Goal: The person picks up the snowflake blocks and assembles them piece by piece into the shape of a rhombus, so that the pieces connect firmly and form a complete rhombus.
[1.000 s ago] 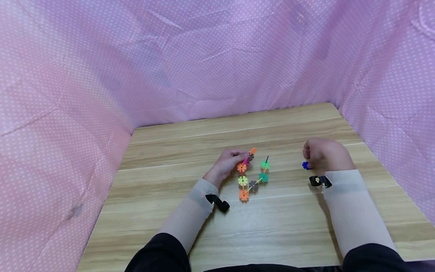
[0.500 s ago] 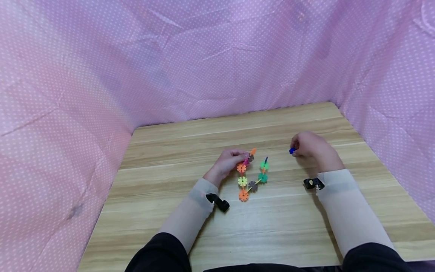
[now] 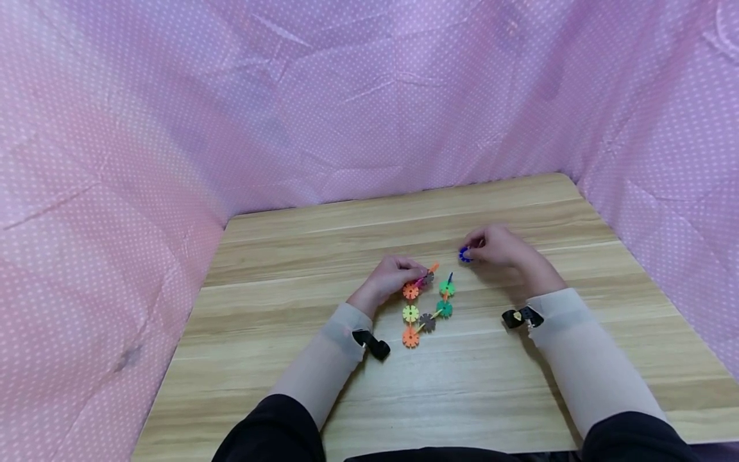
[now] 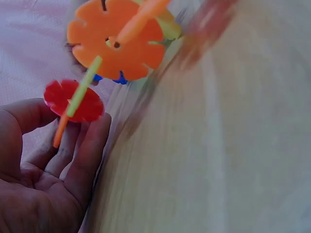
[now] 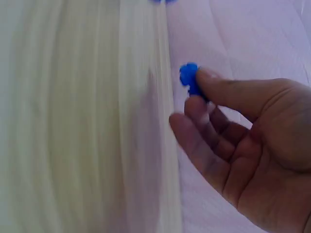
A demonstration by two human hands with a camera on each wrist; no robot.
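Observation:
My left hand [image 3: 392, 280] grips one end of a chain of notched plastic interlocking discs [image 3: 410, 313]. Orange, yellow, grey, green and other discs slot together into a U shape, alternately flat-on and edge-on. Seen from the left wrist, thumb and fingers close on a red disc [image 4: 82, 103], with a bigger-looking orange disc [image 4: 116, 41] beyond it. At the chain's other end, a dark blue disc [image 3: 450, 278] stands edge-on. My right hand [image 3: 499, 247], up and to the right of the chain, pinches a loose blue disc [image 5: 189, 75] between thumb and index finger.
The wooden table [image 3: 277, 269] carries the chain near its middle. Pink dotted cloth [image 3: 358, 96] hangs round the back and sides. A black wrist camera is strapped to each forearm over a pale sleeve.
My right hand has come left across the table with the blue disc, towards the chain. The left hand keeps its grip, and the chain has shifted slightly down in the head view.

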